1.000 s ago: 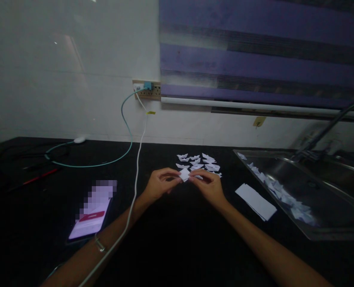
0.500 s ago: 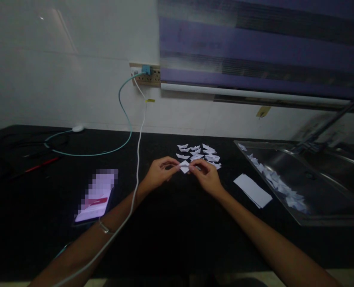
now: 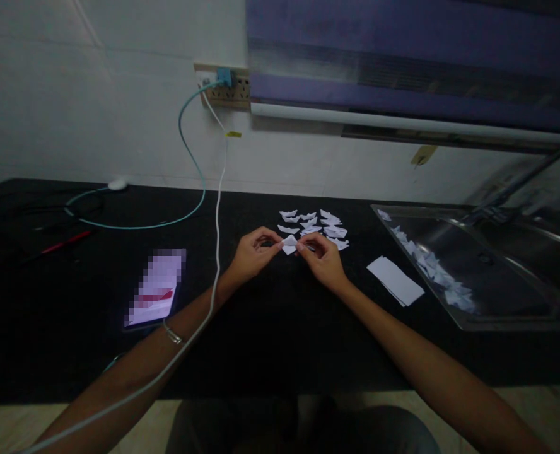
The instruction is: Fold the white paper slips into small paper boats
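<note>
Between my two hands is a small folded white paper [image 3: 289,244], diamond-shaped, held just above the dark counter. My left hand [image 3: 257,253] pinches its left corner between thumb and fingers. On the opposite corner, my right hand [image 3: 324,257] has the same kind of pinch. Right behind the hands lie several small white paper boats [image 3: 310,221], arranged in loose rows on the counter. A stack of white paper sheets [image 3: 395,280] rests to the right of my right forearm.
A steel sink [image 3: 507,284] with a faucet [image 3: 502,205] is at the right, many paper boats [image 3: 434,268] heaped along its left edge. A lit phone [image 3: 157,287] lies left. A white cable [image 3: 218,233] hangs across my left forearm from the wall socket [image 3: 227,94].
The view has tilted down, so everything sits higher and my knees show below the counter edge. Both hands keep their hold on the folded paper, which looks slightly turned.
</note>
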Action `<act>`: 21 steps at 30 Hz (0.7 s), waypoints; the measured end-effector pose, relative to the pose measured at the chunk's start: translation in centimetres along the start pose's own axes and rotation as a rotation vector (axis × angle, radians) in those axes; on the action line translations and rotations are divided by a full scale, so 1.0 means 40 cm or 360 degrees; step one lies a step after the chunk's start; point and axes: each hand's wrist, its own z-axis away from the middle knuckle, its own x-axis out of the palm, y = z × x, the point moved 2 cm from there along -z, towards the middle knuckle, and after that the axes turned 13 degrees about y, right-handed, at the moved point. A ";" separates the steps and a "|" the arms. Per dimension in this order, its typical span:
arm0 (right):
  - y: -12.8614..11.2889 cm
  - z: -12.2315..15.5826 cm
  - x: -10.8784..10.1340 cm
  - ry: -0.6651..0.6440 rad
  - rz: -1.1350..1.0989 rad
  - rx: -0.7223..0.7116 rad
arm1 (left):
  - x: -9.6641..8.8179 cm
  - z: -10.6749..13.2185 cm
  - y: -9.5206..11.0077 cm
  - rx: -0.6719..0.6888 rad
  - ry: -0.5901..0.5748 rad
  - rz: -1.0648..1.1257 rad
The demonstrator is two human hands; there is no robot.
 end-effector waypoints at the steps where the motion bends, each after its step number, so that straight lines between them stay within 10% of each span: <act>1: 0.000 0.000 0.001 0.0013 -0.0029 0.0008 | 0.000 0.000 -0.001 0.0003 0.0013 0.0003; 10: 0.004 0.006 0.018 -0.0073 -0.0116 0.0102 | 0.002 0.000 0.013 0.0010 0.0139 0.0023; 21: 0.016 -0.012 -0.004 0.0046 0.0059 -0.0110 | 0.003 -0.010 -0.026 0.0080 -0.0130 -0.0048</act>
